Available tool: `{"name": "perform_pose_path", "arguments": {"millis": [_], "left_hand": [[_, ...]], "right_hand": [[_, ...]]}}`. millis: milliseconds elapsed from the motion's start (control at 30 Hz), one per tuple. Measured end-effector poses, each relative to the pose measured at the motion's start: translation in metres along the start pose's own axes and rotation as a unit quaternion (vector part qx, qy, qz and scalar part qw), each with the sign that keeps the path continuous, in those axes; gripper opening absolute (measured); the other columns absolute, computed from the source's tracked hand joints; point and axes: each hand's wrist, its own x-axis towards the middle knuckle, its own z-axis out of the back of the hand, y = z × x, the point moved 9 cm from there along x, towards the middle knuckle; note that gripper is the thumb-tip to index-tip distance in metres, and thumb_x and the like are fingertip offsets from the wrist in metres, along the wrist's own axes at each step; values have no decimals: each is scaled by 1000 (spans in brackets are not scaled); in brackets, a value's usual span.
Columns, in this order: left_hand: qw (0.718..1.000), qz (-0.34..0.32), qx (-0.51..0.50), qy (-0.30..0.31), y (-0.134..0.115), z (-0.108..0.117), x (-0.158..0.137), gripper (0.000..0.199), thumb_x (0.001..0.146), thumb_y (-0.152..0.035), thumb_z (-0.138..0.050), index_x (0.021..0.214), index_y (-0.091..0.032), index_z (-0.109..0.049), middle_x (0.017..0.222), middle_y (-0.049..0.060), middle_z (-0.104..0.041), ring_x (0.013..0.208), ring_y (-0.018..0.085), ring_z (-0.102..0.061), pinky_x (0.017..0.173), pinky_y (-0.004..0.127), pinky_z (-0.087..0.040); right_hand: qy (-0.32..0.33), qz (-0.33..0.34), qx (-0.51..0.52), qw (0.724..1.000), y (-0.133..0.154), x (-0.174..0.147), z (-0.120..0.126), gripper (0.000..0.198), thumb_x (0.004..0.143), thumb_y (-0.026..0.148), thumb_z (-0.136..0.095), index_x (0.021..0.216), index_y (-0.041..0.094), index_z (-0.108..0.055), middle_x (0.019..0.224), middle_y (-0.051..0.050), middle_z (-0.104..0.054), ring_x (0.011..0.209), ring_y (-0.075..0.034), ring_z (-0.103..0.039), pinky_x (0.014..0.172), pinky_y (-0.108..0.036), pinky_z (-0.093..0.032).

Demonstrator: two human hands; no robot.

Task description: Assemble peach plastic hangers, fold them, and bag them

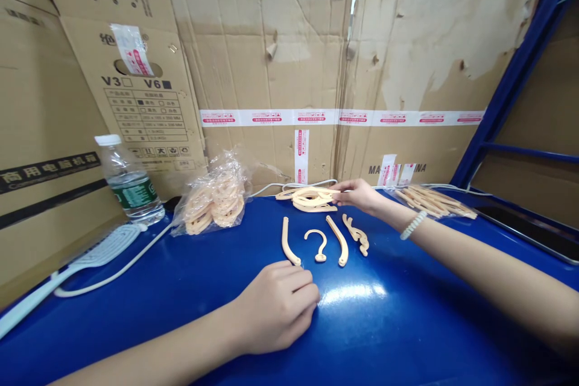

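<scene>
My right hand reaches to the back of the table, its thumb and fingers pinched on a cream plastic hanger piece in a small pile. My left hand rests closed on the table nearer to me; its curled fingers hide whatever may be in them. Just beyond it lie a curved hanger arm, a hanger hook with its base towards me, and a second curved arm. Further right is a wavy, notched cream piece.
A clear bag of cream pieces sits back left, by a water bottle and a pale hairbrush. Another bag and a dark phone-like slab are at right. Cardboard walls the blue table; a white cable runs left.
</scene>
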Motion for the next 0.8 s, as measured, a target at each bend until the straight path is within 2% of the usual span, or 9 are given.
{"name": "perform_pose_path", "arguments": {"millis": [67, 133, 233, 300, 333, 433, 533, 633, 800], "left_hand": [[999, 37, -36, -17, 6, 4, 0, 17, 88, -11, -43, 81, -19, -56, 69, 1, -60, 59, 16, -53, 56, 29, -38], [987, 116, -100, -48, 19, 9, -2, 14, 89, -14, -44, 83, -19, -55, 69, 0, -60, 58, 14, -53, 56, 27, -40], [931, 275, -206, -119, 46, 14, -13, 9, 92, -22, -47, 83, -21, -49, 61, -5, -52, 50, 11, -48, 49, 22, -40], [891, 345, -250, -156, 55, 13, -20, 9, 90, -30, -52, 91, -21, -48, 59, -7, -48, 48, 11, -48, 47, 21, -41], [878, 366, -265, -158, 57, 10, -22, 17, 88, -32, -55, 98, -21, -48, 60, -8, -48, 49, 11, -49, 48, 21, -42], [862, 401, -294, -100, 56, -4, -21, 36, 85, -36, -61, 115, -20, -51, 65, -5, -55, 54, 13, -53, 51, 23, -44], [871, 394, -291, -50, 51, -11, -18, 22, 87, -37, -59, 101, -21, -63, 66, -4, -56, 56, 12, -50, 54, 22, -39], [877, 381, -291, -39, 49, -11, -16, 22, 91, -38, -55, 90, -20, -66, 66, -4, -56, 56, 11, -47, 54, 22, -36], [859, 394, -318, -75, 53, -6, -20, 25, 95, -40, -48, 94, -20, -62, 74, -2, -61, 60, 12, -49, 54, 22, -37]], "right_hand": [[2, -4, 44, 999, 7, -17, 5, 31, 68, 33, -78, 92, 13, -75, 77, -8, -72, 66, -14, -64, 65, -28, -57], [10, -4, 73, 997, 13, -37, 6, 37, 65, 36, -80, 93, 14, -75, 81, -8, -73, 67, -14, -64, 65, -27, -57], [41, 0, 133, 990, 23, -68, -3, 35, 66, 36, -81, 94, 14, -75, 85, -7, -74, 68, -13, -64, 64, -25, -54], [67, -1, 171, 983, 28, -85, -15, 31, 69, 34, -80, 91, 13, -75, 86, -8, -74, 68, -13, -63, 62, -24, -52], [81, -5, 179, 980, 31, -92, -23, 30, 71, 34, -79, 91, 13, -75, 84, -8, -74, 67, -13, -63, 60, -24, -51], [122, -7, 187, 975, 40, -110, -46, 28, 74, 34, -78, 92, 13, -74, 80, -6, -72, 63, -12, -61, 57, -23, -50], [137, 11, 197, 971, 49, -120, -58, 27, 77, 34, -76, 93, 14, -73, 79, -4, -70, 63, -10, -59, 57, -21, -48], [151, 6, 197, 969, 47, -125, -61, 29, 76, 35, -77, 97, 14, -72, 75, -1, -67, 60, -7, -55, 57, -20, -47], [196, -39, 180, 963, 34, -127, -64, 40, 72, 37, -81, 102, 13, -69, 72, 0, -65, 59, -9, -58, 59, -23, -51]]}}
